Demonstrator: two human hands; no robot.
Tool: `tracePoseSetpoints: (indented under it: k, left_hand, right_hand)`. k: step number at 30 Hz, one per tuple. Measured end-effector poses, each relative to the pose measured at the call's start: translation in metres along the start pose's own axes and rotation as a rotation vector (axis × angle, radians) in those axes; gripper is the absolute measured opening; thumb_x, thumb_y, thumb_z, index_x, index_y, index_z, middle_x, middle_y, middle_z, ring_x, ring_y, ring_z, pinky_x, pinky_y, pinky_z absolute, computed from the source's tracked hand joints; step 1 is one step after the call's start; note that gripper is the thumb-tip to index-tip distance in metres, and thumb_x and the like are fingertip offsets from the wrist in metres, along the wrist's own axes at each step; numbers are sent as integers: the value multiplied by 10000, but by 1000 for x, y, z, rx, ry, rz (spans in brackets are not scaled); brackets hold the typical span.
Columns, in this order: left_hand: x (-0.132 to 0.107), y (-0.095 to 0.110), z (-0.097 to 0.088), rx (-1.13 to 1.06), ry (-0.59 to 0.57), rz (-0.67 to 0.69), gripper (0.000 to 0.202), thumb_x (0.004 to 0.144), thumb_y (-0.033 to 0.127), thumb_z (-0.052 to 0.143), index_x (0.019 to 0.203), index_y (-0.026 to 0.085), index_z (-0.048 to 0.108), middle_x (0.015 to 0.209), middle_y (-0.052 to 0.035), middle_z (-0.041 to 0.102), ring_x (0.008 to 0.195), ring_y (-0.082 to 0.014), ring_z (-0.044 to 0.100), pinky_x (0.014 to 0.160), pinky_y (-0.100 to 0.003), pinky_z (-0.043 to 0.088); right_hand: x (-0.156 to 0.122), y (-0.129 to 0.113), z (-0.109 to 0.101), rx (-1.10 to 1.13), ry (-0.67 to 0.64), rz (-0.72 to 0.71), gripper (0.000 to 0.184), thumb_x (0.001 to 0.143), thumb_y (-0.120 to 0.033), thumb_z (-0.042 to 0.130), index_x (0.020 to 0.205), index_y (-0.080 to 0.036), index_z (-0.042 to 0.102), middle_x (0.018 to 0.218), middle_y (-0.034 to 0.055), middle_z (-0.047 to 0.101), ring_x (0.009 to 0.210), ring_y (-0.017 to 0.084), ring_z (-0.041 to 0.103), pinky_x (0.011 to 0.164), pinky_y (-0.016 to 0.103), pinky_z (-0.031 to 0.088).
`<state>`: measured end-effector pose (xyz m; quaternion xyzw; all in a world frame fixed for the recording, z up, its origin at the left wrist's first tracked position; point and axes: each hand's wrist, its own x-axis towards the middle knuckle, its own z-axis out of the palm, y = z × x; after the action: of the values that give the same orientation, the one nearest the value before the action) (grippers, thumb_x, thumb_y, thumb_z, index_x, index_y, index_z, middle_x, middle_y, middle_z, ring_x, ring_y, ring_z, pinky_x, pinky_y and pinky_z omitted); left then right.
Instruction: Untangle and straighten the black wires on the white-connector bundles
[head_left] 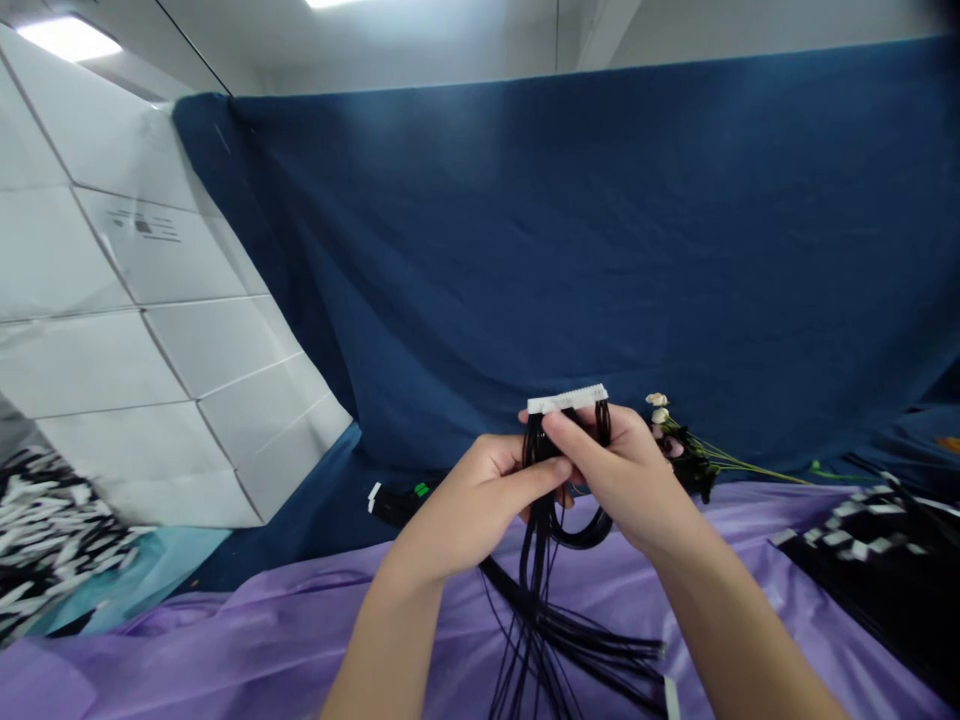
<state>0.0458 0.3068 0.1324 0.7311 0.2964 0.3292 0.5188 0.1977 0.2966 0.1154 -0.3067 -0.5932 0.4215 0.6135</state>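
Observation:
Both my hands are raised in front of me around one black wire harness [536,560]. Its white connector [568,399] is on top, slightly tilted, with black wires running down from it. My right hand [611,460] pinches the harness just under the connector, thumb pressed against it. Lower down, my left hand [480,500] closes on the wire bundle with its thumb across the front. Some wires bend into a loop below my right hand, and the loose ends fan out downward over the purple cloth [300,620]. My left fingers are partly hidden behind the wires.
Another black harness with a white end [375,495] lies behind my left wrist. Piles of black wires with white connectors lie at left [45,530] and right [862,540]. Artificial flowers [667,435] lie at the back. White boxes [210,350] stand left, beside a blue curtain [562,240].

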Motion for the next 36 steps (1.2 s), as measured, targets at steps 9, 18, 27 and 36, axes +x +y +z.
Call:
tracePoseSetpoints:
  k: [9, 18, 27, 36]
  left_hand:
    - [-16, 9, -13, 200, 294, 87, 336, 852, 434, 711, 1133, 251, 726, 961, -62, 700, 826, -192, 651, 673, -252, 489]
    - [-19, 10, -16, 230, 292, 119, 141, 769, 302, 780, 883, 223, 805, 884, -76, 686, 552, -107, 525, 471, -218, 413]
    - [-12, 6, -23, 10, 240, 15, 108, 684, 191, 816, 749, 177, 731, 541, -17, 584, 423, -116, 528, 401, -197, 445]
    - [-13, -1, -35, 106, 270, 112, 134, 779, 300, 783, 743, 185, 723, 572, -22, 606, 456, -121, 582, 445, -197, 508]
  right_hand:
    - [-4, -11, -8, -591, -124, -151, 363, 953, -365, 575, 656, -173, 494, 628, -30, 460, 595, 92, 392, 551, 240, 290]
    - [-5, -4, -6, -692, -261, -86, 363, 962, -376, 585, 675, -158, 540, 636, -30, 492, 607, 89, 379, 539, 238, 246]
    - [-8, -12, -9, -391, -248, 10, 214, 875, -366, 708, 981, -196, 632, 704, -42, 508, 635, 97, 414, 566, 221, 332]
    - [-7, -15, -18, -478, -95, -63, 229, 903, -377, 666, 782, -186, 630, 676, -36, 534, 634, 99, 433, 589, 238, 341]
